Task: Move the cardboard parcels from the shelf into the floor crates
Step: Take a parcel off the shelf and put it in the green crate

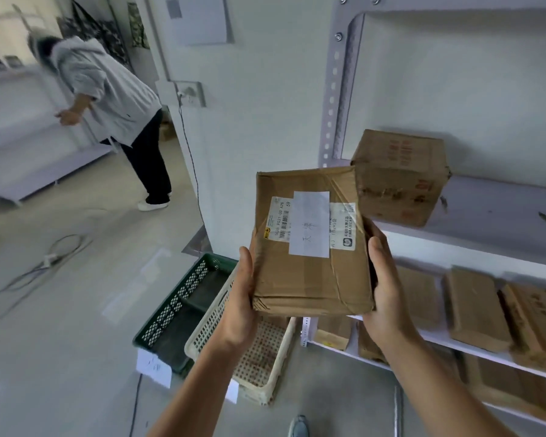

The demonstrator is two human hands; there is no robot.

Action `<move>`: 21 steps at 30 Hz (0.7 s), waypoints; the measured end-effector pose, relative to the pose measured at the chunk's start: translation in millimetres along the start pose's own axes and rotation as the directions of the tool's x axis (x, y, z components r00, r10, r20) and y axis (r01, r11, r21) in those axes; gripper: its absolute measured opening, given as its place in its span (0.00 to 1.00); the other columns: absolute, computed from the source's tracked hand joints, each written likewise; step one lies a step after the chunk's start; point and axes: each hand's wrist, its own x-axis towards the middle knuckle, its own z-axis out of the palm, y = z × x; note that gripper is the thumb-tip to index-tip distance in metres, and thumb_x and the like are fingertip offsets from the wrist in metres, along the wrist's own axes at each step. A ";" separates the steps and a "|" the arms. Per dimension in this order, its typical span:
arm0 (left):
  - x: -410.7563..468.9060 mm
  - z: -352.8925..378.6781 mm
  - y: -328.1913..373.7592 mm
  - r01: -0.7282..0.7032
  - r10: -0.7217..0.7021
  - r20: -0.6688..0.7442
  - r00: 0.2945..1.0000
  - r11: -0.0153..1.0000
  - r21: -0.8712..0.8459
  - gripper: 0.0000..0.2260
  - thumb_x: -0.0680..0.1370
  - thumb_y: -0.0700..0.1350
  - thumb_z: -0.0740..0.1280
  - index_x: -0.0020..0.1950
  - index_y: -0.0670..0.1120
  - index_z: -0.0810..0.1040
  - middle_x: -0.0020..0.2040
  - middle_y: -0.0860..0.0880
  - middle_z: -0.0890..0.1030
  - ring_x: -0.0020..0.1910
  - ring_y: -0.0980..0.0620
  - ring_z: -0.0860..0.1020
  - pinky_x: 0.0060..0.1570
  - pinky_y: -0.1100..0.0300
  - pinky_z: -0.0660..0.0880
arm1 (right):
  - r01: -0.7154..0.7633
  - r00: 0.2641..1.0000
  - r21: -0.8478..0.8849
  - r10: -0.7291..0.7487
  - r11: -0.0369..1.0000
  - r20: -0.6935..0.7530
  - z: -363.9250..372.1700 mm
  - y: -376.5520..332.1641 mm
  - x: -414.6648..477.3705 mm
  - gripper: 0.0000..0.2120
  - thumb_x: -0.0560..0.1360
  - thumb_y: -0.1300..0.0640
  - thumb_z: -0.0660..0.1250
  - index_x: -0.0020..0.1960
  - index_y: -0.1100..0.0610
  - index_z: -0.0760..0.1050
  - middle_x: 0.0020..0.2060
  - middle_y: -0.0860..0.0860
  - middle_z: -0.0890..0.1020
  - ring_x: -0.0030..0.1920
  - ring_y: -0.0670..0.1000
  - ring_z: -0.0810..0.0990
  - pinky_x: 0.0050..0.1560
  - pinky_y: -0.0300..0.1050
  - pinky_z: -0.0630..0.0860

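Item: flat brown taped cardboard parcel with white label (309, 244), held mid-air at 12 o'clock above white lattice floor crate (259, 351). My left hand (238, 307) and right hand (388, 294) clamp opposite edges, fingers wrapped underneath. I judge it light, stiff, tape slick; side edges grip best.

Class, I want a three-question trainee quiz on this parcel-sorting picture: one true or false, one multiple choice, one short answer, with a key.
1. True or false: the flat brown cardboard parcel with white labels is held between the left hand and the right hand.
2. Which floor crate lies nearer the white metal shelf? A) the dark green plastic crate B) the cream plastic crate C) a red crate
3. What stands on the shelf board just behind the held parcel?

Key: 1 true. 2 B. 3 a squarish brown cardboard box with red print.
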 end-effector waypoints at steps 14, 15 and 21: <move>61.1 -185.1 -13.4 0.214 -0.225 -0.218 0.950 0.974 -0.070 0.34 0.85 0.69 0.52 0.86 0.53 0.63 0.81 0.45 0.73 0.79 0.42 0.73 0.77 0.37 0.71 | -0.231 0.973 0.056 0.229 0.971 0.041 123.2 159.7 82.4 0.20 0.84 0.43 0.60 0.75 0.43 0.75 0.72 0.51 0.80 0.74 0.55 0.76 0.72 0.57 0.76; 69.7 -197.9 -13.2 0.221 -0.225 -0.223 0.948 0.974 -0.044 0.34 0.85 0.69 0.52 0.86 0.53 0.63 0.82 0.45 0.72 0.80 0.41 0.72 0.79 0.35 0.66 | -0.246 0.969 0.047 0.244 0.968 0.039 132.0 170.8 88.6 0.21 0.84 0.42 0.60 0.75 0.43 0.74 0.72 0.51 0.80 0.74 0.55 0.76 0.73 0.59 0.74; 102.3 -255.0 -21.3 0.272 -0.275 -0.206 0.939 0.961 -0.046 0.41 0.77 0.77 0.62 0.85 0.57 0.66 0.79 0.46 0.76 0.77 0.40 0.76 0.76 0.31 0.69 | -0.372 0.928 0.045 0.372 0.927 0.010 174.0 221.7 114.9 0.26 0.80 0.39 0.63 0.77 0.44 0.73 0.72 0.50 0.80 0.73 0.54 0.78 0.75 0.67 0.70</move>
